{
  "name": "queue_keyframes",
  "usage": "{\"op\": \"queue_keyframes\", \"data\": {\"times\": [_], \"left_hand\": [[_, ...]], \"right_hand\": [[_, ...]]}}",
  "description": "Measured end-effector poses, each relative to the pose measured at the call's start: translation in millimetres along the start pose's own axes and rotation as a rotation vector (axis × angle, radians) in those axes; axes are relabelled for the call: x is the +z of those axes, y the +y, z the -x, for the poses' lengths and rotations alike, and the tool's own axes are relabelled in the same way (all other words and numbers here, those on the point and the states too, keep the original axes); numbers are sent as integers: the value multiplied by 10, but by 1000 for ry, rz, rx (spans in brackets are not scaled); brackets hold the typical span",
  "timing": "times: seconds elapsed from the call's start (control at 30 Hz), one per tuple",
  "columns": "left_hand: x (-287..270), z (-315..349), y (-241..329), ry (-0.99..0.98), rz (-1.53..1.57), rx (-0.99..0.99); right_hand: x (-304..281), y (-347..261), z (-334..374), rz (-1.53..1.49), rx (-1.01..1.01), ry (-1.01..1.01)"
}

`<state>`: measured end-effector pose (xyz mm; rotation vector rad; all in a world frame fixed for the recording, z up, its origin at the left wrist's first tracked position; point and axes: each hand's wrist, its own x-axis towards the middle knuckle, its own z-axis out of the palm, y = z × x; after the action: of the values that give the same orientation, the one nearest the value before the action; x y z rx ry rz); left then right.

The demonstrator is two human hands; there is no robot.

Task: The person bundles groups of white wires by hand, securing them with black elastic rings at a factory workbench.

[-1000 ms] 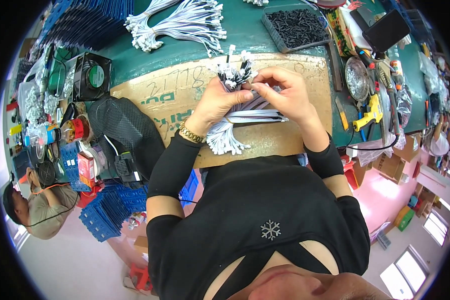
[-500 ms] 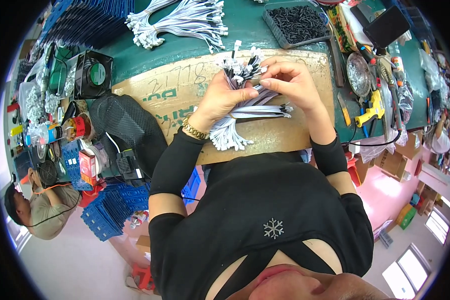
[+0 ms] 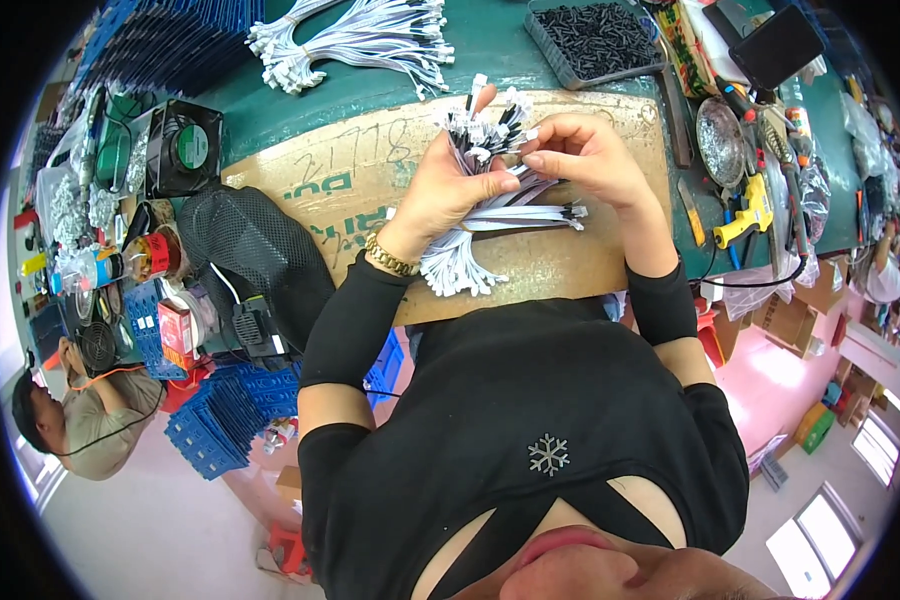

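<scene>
My left hand is wrapped round a bundle of white cables, whose white and black connector ends stick up past the fingers. Close to the right side of those ends, my right hand has thumb and forefinger pinched together. A small white tip, perhaps one connector, shows at these fingertips, but I cannot make out what it belongs to. Beneath both hands, another tied bundle of white cables lies on a cardboard sheet, its ends fanned toward me and to the right.
More white cable bundles lie on the green table at the back. A tray of small black parts stands back right, with a metal dish and yellow glue gun nearer. Left are a fan and a black mesh bag.
My right hand has drawn slightly right, away from the connector ends, and its fingertips are closer together. The left hand keeps its hold on the bundle.
</scene>
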<state>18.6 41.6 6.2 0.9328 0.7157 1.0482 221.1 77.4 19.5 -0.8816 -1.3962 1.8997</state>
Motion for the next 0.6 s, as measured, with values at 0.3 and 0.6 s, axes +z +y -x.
{"op": "queue_keyframes", "data": {"times": [0.3, 0.6], "left_hand": [[-16, 5, -33, 13, -26, -13], [20, 22, -49, 70, 14, 4]], "right_hand": [[97, -241, -25, 608, -238, 0], [31, -154, -43, 507, -164, -106]]}}
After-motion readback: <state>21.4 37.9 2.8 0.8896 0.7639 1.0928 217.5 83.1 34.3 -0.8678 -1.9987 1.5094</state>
